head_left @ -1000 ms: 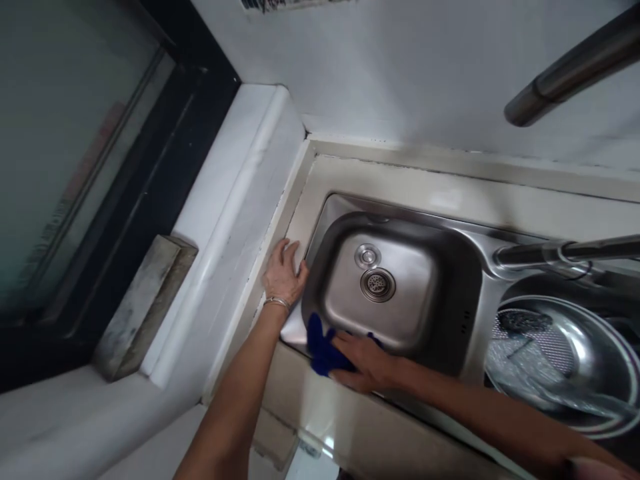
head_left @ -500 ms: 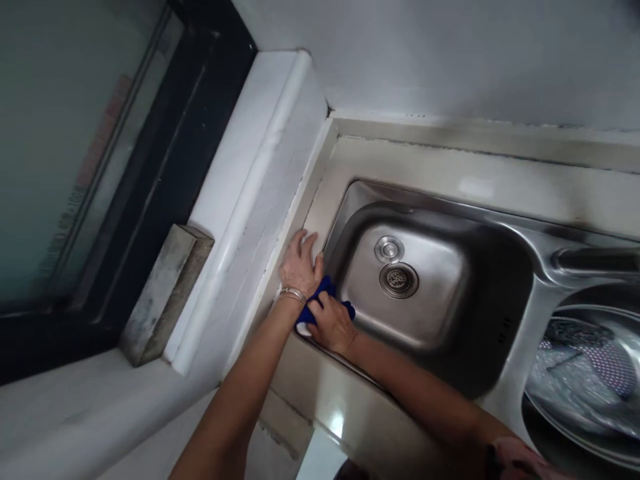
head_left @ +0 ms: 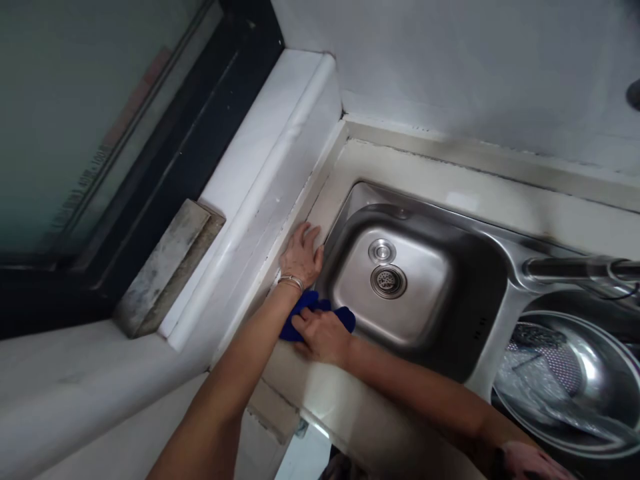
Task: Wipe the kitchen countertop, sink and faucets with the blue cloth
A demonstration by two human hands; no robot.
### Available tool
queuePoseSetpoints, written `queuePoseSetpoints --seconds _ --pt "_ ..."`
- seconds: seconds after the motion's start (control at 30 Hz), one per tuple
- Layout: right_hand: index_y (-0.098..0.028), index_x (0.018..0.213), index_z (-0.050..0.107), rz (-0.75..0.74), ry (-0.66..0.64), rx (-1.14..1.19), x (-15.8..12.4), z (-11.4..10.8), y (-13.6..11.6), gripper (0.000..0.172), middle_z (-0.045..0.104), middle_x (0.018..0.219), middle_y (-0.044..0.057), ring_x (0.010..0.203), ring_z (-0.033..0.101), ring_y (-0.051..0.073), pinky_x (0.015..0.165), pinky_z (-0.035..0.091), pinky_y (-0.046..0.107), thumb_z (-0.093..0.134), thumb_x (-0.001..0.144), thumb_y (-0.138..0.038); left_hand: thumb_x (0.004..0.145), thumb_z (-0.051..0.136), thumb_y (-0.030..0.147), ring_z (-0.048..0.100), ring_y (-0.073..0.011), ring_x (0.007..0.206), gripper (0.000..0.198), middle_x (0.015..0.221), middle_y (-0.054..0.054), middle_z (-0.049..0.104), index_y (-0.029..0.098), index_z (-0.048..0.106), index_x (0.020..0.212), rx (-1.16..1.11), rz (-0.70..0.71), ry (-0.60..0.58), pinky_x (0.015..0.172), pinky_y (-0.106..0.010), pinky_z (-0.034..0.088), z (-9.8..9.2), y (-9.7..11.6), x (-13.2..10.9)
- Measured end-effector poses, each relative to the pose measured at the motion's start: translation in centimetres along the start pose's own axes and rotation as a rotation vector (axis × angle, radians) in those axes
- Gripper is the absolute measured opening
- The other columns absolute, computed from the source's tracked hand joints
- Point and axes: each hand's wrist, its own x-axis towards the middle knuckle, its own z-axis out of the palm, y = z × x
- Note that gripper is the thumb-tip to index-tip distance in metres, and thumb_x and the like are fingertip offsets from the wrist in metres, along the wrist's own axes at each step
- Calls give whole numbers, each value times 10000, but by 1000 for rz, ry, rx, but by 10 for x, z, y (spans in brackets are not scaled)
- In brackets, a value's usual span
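1. Two bare hands work at the edge of a stainless steel sink (head_left: 487, 333), both reaching in from the frame's 6 o'clock side.
2. The left grip (head_left: 301, 255) stands wide open, fingers spread and palm down, resting on the beige worktop (head_left: 480, 177) at the bowl's 9 o'clock, with nothing in it. A silver bracelet (head_left: 291, 283) circles that wrist.
3. The right grip (head_left: 323, 337) is closed over a bunched blue cloth (head_left: 303, 325), fingers curled on top and pressing it against the sink's rim.
4. That cloth lies at the bowl's 8 o'clock, just beneath the left wrist, with one end poking out past the right fingers toward the bowl.
5. Inside the bowl sit a slotted drain strainer (head_left: 389, 281) and, just beside it at 12 o'clock, a small round fitting (head_left: 382, 251).
6. A steel faucet neck (head_left: 575, 270) runs at the bowl's 3 o'clock. At 4 o'clock, a round steel basin (head_left: 565, 380) holds clear plastic.
7. A dark-framed window (head_left: 100, 120) fills the frame's 10 o'clock, above a white sill (head_left: 260, 180) carrying a grey stone block (head_left: 167, 270). A pale wall (head_left: 450, 60) rises at 12 o'clock.
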Motion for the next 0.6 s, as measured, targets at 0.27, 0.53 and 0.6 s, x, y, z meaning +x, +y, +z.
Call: queuePoseSetpoints --seconds 0.27,0.53,0.6 --pt "-194 1200 616 -85 -40 -85 -154 11 35 351 658 1129 123 922 610 265 762 490 367 713 914 -372 977 516 329 485 -317 1377 488 1550 -134 427 221 512 1453 40 -19 -30 1059 -457 544 -3 5 0" --pt "-206 1334 618 -272 95 -151 -78 28 -9 323 606 1442 91 883 542 229 757 456 387 513 1029 -180 988 490 354 433 -286 1428 494 1568 -118 404 234 485 1468 55 -39 -78 1100 -443 521 -6 11 -1" --pt "-215 1343 620 -254 68 -121 -33 24 -17 332 594 1463 80 910 552 239 741 465 392 520 1029 -179 995 476 358 433 -279 1429 489 1571 -110 399 240 479 1470 63 -38 -77 1104 -437 520 -6 11 -1"
